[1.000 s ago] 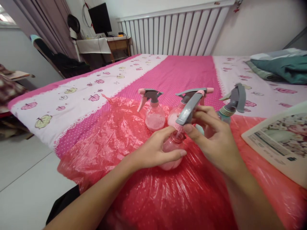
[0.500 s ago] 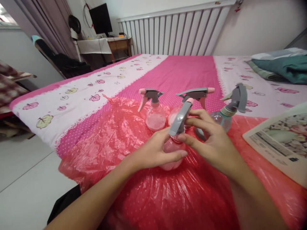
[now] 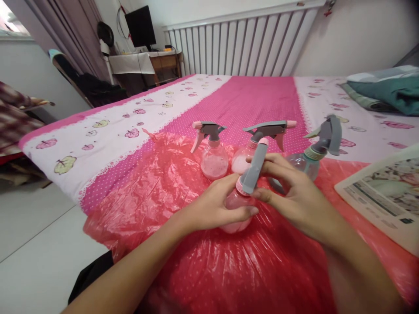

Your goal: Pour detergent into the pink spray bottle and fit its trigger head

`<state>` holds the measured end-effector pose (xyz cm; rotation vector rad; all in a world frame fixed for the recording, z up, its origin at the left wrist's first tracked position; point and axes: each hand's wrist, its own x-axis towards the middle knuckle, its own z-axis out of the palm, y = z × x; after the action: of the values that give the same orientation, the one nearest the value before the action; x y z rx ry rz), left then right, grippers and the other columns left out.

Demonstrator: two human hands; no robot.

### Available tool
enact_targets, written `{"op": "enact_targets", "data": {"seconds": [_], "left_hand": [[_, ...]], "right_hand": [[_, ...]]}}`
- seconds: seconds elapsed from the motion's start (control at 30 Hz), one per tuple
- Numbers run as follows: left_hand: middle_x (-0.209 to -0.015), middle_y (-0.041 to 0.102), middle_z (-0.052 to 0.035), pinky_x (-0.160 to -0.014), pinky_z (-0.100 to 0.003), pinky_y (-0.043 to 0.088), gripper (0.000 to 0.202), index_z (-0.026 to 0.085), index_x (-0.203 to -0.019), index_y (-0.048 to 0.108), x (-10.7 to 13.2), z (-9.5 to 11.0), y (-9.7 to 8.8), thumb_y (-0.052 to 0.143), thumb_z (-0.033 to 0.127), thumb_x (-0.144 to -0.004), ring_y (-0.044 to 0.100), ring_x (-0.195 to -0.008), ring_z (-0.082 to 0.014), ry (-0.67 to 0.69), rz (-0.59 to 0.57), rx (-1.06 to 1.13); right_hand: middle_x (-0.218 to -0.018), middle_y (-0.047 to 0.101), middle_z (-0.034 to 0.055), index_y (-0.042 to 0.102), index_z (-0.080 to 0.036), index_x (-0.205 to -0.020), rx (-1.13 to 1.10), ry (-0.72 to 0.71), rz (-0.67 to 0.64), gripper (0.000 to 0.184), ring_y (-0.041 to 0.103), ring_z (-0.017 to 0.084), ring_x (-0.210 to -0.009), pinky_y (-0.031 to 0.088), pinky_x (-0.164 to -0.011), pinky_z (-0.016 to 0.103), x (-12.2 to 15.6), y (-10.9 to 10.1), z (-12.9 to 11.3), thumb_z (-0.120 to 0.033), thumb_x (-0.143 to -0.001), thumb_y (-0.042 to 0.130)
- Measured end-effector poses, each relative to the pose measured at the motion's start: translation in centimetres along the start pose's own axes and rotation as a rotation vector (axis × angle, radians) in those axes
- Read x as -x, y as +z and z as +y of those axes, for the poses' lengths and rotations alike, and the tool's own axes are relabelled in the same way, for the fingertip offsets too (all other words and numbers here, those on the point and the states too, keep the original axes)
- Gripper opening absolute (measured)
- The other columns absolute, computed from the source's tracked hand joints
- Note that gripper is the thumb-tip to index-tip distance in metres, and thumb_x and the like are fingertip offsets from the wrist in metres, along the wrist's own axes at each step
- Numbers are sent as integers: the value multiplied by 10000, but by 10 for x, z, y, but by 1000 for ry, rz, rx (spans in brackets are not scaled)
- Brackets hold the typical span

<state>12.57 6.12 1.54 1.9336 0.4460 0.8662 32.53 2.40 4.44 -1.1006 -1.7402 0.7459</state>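
Note:
My left hand (image 3: 218, 203) is wrapped round the clear pink body of a small spray bottle (image 3: 238, 224), which stands on a red plastic sheet (image 3: 157, 192). My right hand (image 3: 291, 187) has its thumb and fingers curled at the bottle's grey spray head (image 3: 253, 170); part of that grip is hidden behind the head. Just beyond stand two more pink spray bottles, one on the left (image 3: 214, 161) and one in the middle (image 3: 241, 158), both with pale foamy liquid inside. A green-collared spray bottle (image 3: 309, 163) stands behind my right hand, partly covered by it.
A cream pouch with a floral print (image 3: 386, 192) lies at the right on the red sheet. The bed's pink and white cover (image 3: 262, 96) spreads beneath. Folded cloths (image 3: 386, 89) are at the far right. A desk with a monitor (image 3: 140, 28) and a chair stand back left.
The grey spray head has turned on the bottle, and its nozzle points farther right. My right fingers have shifted with it, while my left hand still holds the body. The view has shifted slightly.

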Motion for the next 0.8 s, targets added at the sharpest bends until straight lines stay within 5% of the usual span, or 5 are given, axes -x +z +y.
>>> {"op": "enact_targets", "data": {"seconds": [0.27,0.43,0.8], "left_hand": [[-1463,670,-98,-1148,-500,502,401,230,-1318,665,-1,-1,1,751,288,-931,646,-1319,-330,-16,8,14],[-1344,711,-114,-1074,-467,540,331,187,-1224,671,1,1,0,748,299,-921,683,-1213,-318,-45,-20,-35],[-1242,728,-115,-1136,-538,492,345,193,-1183,684,2,1,-1,744,405,-918,693,-1154,-325,-117,-7,-90]], "right_hand": [[-1049,614,25,718,-234,-980,23,-36,33,305,613,154,-940,546,-845,285,-1,6,2,-504,-888,827],[-1084,626,4,717,-267,-1031,-92,-34,-29,246,613,149,-1006,531,-905,271,-1,4,4,-446,-905,828],[-1070,636,6,713,-261,-983,-134,6,130,309,614,155,-977,531,-895,295,-2,9,4,-516,-869,845]]}}
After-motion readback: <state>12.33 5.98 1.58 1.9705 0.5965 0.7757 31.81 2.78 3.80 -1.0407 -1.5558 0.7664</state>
